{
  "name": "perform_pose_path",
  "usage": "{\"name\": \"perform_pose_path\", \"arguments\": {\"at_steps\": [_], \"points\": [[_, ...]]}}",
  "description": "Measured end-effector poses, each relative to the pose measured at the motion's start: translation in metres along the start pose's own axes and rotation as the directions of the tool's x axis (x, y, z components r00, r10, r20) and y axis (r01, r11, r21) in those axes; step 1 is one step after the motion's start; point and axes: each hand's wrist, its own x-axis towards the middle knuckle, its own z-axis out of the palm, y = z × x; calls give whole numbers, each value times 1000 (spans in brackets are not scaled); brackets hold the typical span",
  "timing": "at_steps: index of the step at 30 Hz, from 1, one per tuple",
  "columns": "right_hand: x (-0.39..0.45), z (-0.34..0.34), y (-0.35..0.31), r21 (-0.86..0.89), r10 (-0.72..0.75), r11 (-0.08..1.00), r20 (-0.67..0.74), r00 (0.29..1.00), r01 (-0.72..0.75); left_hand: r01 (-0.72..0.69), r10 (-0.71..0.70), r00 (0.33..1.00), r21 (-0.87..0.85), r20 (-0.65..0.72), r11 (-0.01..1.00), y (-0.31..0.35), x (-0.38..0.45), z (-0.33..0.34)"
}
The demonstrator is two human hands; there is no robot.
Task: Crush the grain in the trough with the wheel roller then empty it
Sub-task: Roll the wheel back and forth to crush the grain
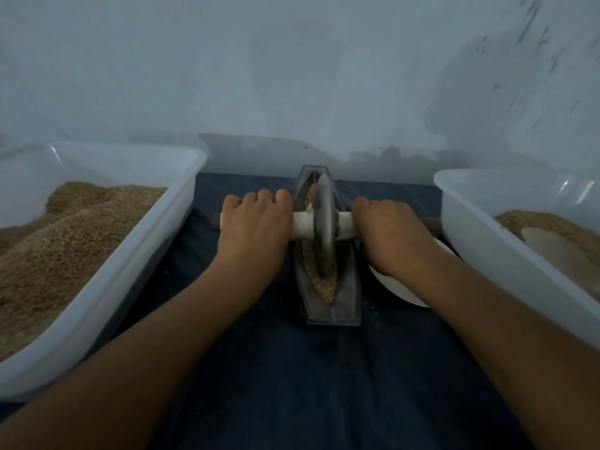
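Beside the trough (331, 287), left tub (107, 254), right tub (480, 228)

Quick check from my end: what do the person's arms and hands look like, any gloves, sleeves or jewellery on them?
Both are bare. The left hand and right hand wear no gloves, and no rings or bands show on the backs of the fingers. Both forearms are uncovered right down to the frame's lower edge, with no sleeve, watch or bracelet in view. Nothing is marked or taped on them.
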Motion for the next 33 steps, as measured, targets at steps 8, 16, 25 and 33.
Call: {"name": "perform_pose_path", "arguments": {"at_steps": [8,16,25,33], "points": [[67,8,17,-43,-23,999,185,982,32,-4,4,1000,2,30,1000,-7,57,28],[96,-1,26,52,-4,998,410,912,-19,-32,30,992,21,119,999,-9,91,27],[58,0,12,-45,-20,999,197,980,29,-3,6,994,-32,109,999,-7,48,19],[-18,-9,0,18,40,999,89,995,-42,-55,55,999,30,2,998,3,-7,-14]]}}
